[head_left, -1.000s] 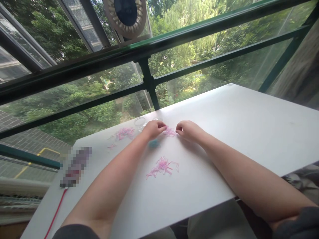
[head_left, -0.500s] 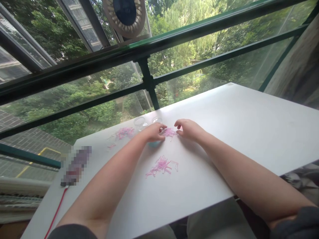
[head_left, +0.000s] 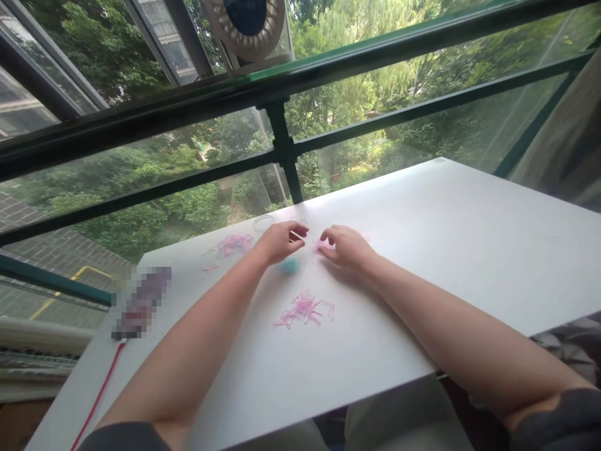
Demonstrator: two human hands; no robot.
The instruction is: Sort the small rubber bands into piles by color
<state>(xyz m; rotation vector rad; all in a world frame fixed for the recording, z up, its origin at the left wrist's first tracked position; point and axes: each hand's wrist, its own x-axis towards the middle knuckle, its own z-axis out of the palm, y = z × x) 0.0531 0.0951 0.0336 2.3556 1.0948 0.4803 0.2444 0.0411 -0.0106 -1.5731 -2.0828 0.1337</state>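
My left hand (head_left: pixel 284 242) hovers over the table with thumb and fingers apart and nothing visible between them. A small teal clump (head_left: pixel 290 266), slightly blurred, lies just below it. To its right, my right hand (head_left: pixel 346 246) reaches to a small pile of thin pink strands (head_left: pixel 320 245); its thumb and curled fingers are apart at the pile's edge and partly cover it. Nearer to me lies a looser heap of pink strands (head_left: pixel 305 305), some looped like rubber bands. Another pink and purple heap (head_left: pixel 235 244) is left of my left hand.
Behind my left hand stands a clear round container (head_left: pixel 263 223), with another clear rim (head_left: pixel 300 222) partly hidden. A blurred-out object with a red cord (head_left: pixel 101 391) lies on the white table's (head_left: pixel 469 250) left side. A green railing (head_left: pixel 375 69) runs beyond the far edge.
My left hand has moved up and left, off the pink pile, uncovering more of the teal clump. My right hand has moved slightly left, onto the pile's edge.
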